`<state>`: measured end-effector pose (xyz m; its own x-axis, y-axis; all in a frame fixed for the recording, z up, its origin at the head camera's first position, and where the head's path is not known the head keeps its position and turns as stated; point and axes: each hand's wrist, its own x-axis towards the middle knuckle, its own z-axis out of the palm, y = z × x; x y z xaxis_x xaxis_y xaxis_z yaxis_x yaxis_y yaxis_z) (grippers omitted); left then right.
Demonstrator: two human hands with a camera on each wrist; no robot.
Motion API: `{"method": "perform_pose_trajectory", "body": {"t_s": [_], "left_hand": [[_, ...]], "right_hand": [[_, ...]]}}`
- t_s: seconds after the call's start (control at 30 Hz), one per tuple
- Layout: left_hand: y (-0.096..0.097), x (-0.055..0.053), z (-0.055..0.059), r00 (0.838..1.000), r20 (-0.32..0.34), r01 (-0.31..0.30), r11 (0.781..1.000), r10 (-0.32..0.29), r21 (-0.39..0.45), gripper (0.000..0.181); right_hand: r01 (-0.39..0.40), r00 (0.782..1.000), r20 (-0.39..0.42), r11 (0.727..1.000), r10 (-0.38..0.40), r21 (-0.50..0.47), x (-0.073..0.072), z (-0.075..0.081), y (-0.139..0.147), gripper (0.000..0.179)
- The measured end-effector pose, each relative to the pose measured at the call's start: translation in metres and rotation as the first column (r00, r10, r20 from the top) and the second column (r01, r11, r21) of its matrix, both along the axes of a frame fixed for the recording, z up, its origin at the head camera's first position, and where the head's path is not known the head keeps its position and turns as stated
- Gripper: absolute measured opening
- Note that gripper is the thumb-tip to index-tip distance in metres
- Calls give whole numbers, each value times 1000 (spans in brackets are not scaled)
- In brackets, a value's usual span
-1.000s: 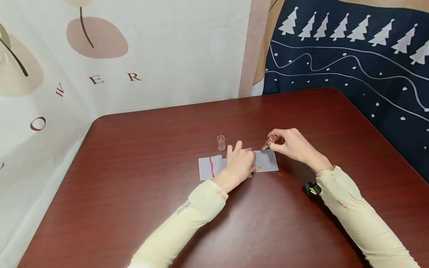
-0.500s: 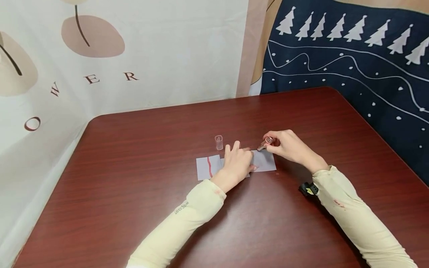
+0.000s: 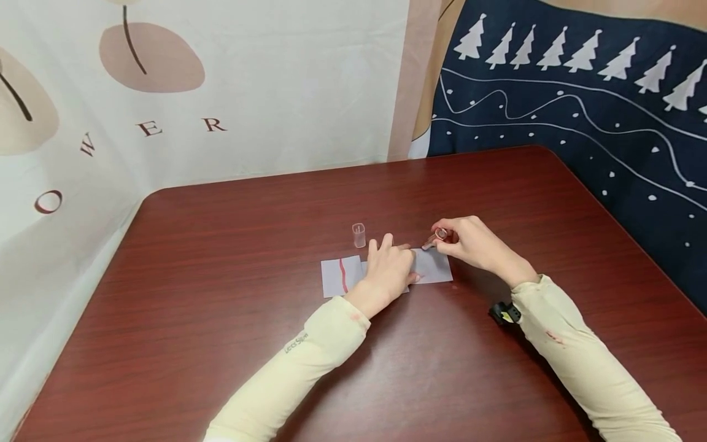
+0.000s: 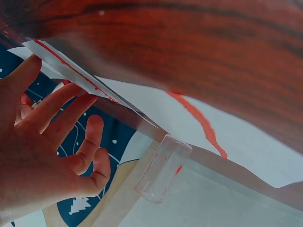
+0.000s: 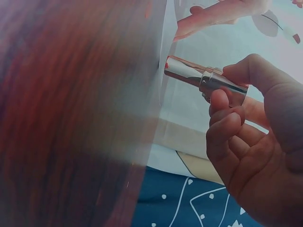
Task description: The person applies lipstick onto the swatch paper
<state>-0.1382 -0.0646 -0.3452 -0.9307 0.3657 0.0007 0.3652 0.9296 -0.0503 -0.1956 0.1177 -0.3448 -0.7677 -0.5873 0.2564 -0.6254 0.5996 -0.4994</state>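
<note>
My right hand (image 3: 477, 245) pinches a shiny metallic lipstick (image 5: 206, 80) between thumb and fingers. Its red-tinged end points down at the top edge of the rightmost pale paper (image 3: 436, 267). Fingers spread, my left hand (image 3: 389, 270) rests over the middle of the papers and covers much of them. In the left wrist view its thumb and fingertips (image 4: 71, 90) touch a paper that bears a red line. Left of that hand lies another paper (image 3: 331, 279) with a wavy red stroke (image 4: 203, 123).
A clear plastic cap (image 3: 359, 236) stands behind the papers, with a red smear on its side in the left wrist view. The dark red wooden table (image 3: 221, 276) runs back to a white curtain (image 3: 304, 80) and a navy tree-print cloth (image 3: 552, 104).
The right hand has shifted slightly left along the top edge of the rightmost paper with the lipstick. My left hand stays over the papers; the whole view drifts a little.
</note>
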Motion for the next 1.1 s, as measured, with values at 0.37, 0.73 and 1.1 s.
{"method": "perform_pose_trajectory", "body": {"t_s": [0.37, 0.73, 1.1], "left_hand": [[12, -3, 2, 1000, -9, 25, 1000, -25, 4, 27], [14, -4, 2, 1000, -5, 13, 1000, -12, 22, 30], [4, -1, -5, 1000, -2, 5, 1000, -5, -6, 31]], "right_hand": [[2, 999, -34, 1000, -2, 9, 3, 6, 11, 17], [-20, 997, -68, 999, 23, 45, -1, 9, 12, 15], [-23, 999, -46, 1000, 24, 15, 2, -1, 1, 17]]}}
